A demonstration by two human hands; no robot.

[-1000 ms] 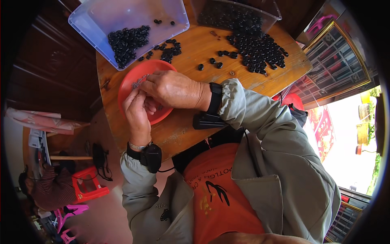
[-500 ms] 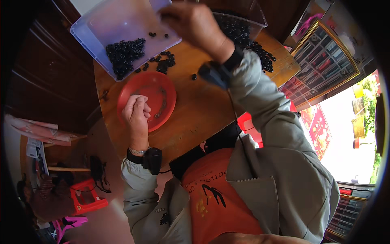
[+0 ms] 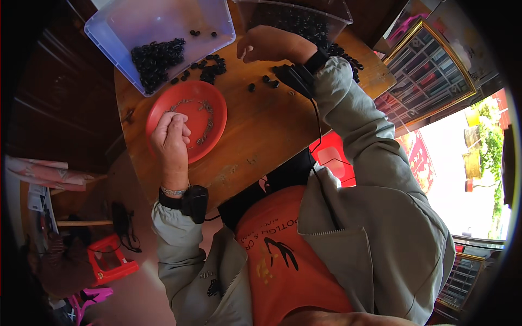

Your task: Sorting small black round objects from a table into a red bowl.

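The round wooden table (image 3: 261, 130) fills the middle of the scene, with two clear plastic tubs at its far edge: the left clear plastic tub (image 3: 163, 32) holds a heap of small black round berries (image 3: 155, 57) in its near corner, and the right clear plastic tub (image 3: 296, 16) is packed dark with more of them, a good many spilling onto the wood beside it. Nearer, on the left, sits a round red plastic plate (image 3: 190, 127) with thin bare stems (image 3: 204, 122) lying in it. The left hand (image 3: 171, 138) rests over the near left rim of the plate, fingers curled in tight as if pinching something small, though what is in them I cannot tell. The right hand (image 3: 269, 46) hangs over the far side of the table just by the right tub, fingers loosely curled; whether it holds a berry or nothing is hidden. A few loose black berries (image 3: 266, 81) lie scattered just near that hand. To my eye the work is stripping berries from stems, and doing it well means keeping the left hand above the plate so stems drop inside, and carrying berries low over the tub so none roll off.
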